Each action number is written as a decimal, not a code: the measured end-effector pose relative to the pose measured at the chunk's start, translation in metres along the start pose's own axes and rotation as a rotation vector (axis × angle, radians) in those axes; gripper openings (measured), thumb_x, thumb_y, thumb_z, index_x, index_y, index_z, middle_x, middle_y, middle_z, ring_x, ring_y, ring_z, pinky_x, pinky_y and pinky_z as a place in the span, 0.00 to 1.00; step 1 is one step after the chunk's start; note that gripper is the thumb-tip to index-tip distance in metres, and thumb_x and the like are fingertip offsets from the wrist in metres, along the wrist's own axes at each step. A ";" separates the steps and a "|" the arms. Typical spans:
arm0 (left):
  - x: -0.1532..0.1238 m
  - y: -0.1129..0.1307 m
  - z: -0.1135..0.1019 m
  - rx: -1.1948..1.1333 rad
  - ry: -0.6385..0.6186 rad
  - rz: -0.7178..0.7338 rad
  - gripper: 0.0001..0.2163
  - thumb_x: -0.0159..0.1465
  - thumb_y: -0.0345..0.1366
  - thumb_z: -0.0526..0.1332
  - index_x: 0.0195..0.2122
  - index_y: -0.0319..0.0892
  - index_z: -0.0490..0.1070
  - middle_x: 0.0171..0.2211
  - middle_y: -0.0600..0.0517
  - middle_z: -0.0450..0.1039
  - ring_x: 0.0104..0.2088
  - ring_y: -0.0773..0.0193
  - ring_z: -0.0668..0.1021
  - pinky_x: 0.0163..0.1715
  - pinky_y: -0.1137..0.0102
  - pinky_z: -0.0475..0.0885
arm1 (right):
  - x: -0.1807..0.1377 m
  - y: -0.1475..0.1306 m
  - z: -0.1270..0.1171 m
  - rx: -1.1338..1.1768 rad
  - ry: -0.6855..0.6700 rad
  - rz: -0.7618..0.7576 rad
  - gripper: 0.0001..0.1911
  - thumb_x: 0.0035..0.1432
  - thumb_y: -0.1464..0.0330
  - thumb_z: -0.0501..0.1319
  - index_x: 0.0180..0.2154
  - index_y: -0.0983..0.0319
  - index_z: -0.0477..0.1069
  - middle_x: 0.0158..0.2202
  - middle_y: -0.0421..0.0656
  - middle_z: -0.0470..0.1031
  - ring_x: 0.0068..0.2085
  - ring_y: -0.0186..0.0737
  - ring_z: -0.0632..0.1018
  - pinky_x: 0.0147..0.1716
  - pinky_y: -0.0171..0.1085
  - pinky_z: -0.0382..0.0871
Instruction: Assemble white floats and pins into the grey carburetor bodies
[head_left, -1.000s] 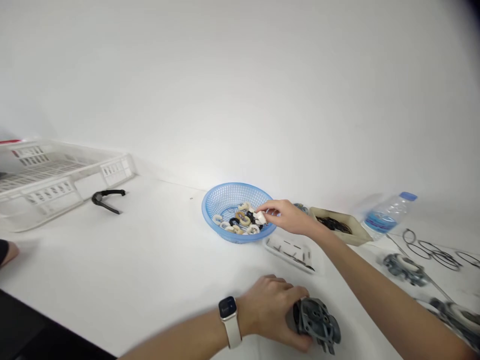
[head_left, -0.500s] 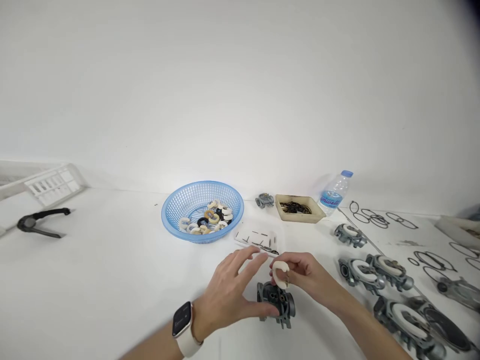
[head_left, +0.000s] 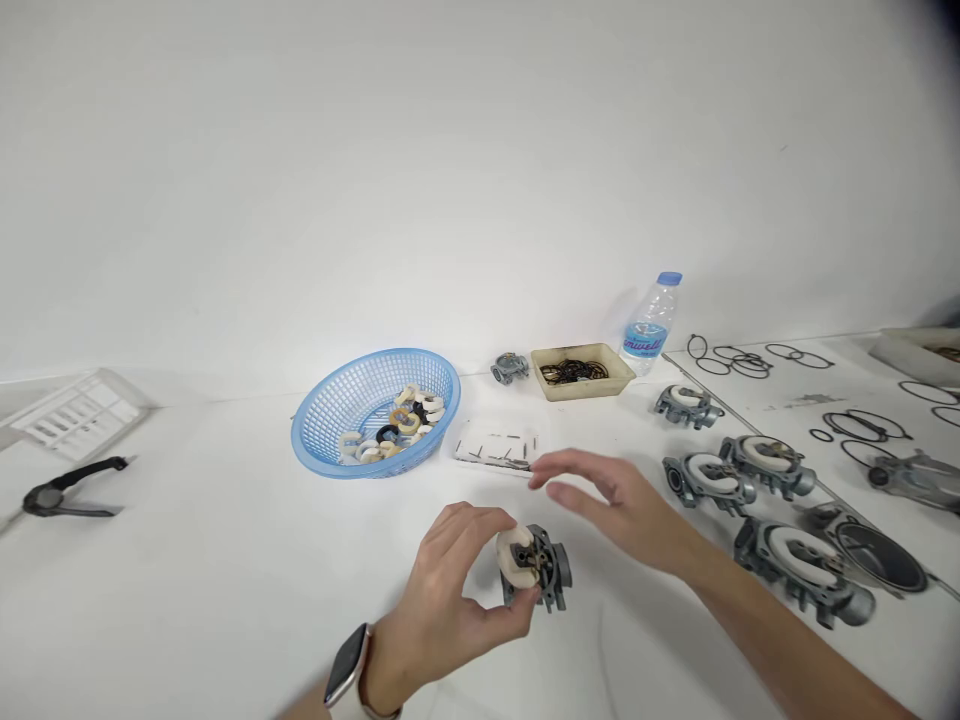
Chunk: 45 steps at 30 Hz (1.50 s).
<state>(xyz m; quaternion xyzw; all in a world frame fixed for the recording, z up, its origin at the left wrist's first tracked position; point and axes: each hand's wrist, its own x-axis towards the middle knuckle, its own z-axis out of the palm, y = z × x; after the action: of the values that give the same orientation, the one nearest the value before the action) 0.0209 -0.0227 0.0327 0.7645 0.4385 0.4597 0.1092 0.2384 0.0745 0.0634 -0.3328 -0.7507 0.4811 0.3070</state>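
Note:
A cream C-shaped carburetor float (head_left: 514,562) sits tilted on an upturned carburetor body (head_left: 555,572) on the white table. My left hand (head_left: 457,585), with a watch on its wrist, grips the float between fingers on top and thumb below; the thumb also lies by the carburetor's near edge. My right hand (head_left: 607,500) is open and empty, its fingers stretched out above the near right corner of a clear shallow tray (head_left: 487,447) of small metal pins (head_left: 514,462).
A blue basket (head_left: 307,440) of floats stands left of the tray. Behind are a small carburetor (head_left: 510,368), a tan box (head_left: 622,378) of black rings and a water bottle (head_left: 651,325). Several carburetors (head_left: 802,565) line the right; black pliers-like tool (head_left: 71,490) lies left.
The float has gone from my right hand onto the carburetor, where my left hand now grips it. My right hand has opened and moved up toward the pin tray. The view has shifted.

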 end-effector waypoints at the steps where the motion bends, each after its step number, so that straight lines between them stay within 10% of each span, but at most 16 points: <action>1: 0.001 -0.001 0.001 -0.002 -0.045 -0.026 0.19 0.59 0.30 0.67 0.52 0.47 0.68 0.42 0.49 0.78 0.41 0.56 0.80 0.45 0.61 0.76 | 0.002 0.004 -0.004 0.003 0.065 0.004 0.15 0.67 0.56 0.62 0.47 0.58 0.77 0.43 0.45 0.81 0.48 0.47 0.79 0.53 0.44 0.71; 17: 0.004 -0.007 0.014 -0.296 -0.265 -0.452 0.19 0.55 0.32 0.75 0.44 0.45 0.71 0.42 0.53 0.75 0.42 0.59 0.76 0.43 0.67 0.71 | 0.024 0.022 -0.011 -0.416 0.132 0.035 0.19 0.68 0.54 0.57 0.51 0.58 0.73 0.50 0.46 0.77 0.50 0.46 0.77 0.47 0.42 0.72; 25: 0.001 -0.007 0.018 -0.327 -0.207 -0.456 0.18 0.54 0.34 0.77 0.43 0.45 0.73 0.42 0.54 0.76 0.42 0.59 0.77 0.44 0.68 0.70 | 0.091 0.011 -0.005 -0.878 -0.311 0.038 0.12 0.60 0.74 0.60 0.45 0.59 0.76 0.42 0.44 0.78 0.44 0.45 0.76 0.42 0.40 0.68; 30: -0.003 -0.011 0.022 -0.323 -0.195 -0.425 0.21 0.52 0.37 0.78 0.45 0.46 0.75 0.43 0.54 0.77 0.43 0.57 0.78 0.45 0.67 0.70 | 0.131 0.016 0.017 -1.105 -0.552 0.135 0.12 0.67 0.64 0.65 0.46 0.64 0.73 0.43 0.44 0.75 0.42 0.42 0.77 0.43 0.44 0.74; 45: -0.005 -0.013 0.019 -0.329 -0.212 -0.369 0.20 0.56 0.38 0.76 0.48 0.48 0.74 0.45 0.53 0.76 0.44 0.58 0.77 0.45 0.67 0.72 | 0.132 0.019 0.024 -1.231 -0.630 0.165 0.14 0.69 0.63 0.63 0.51 0.64 0.72 0.50 0.47 0.74 0.48 0.45 0.77 0.49 0.49 0.74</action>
<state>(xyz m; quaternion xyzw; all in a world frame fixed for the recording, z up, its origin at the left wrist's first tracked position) 0.0277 -0.0143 0.0111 0.6873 0.4760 0.4146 0.3593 0.1460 0.1729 0.0564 -0.3469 -0.9124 0.0633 -0.2078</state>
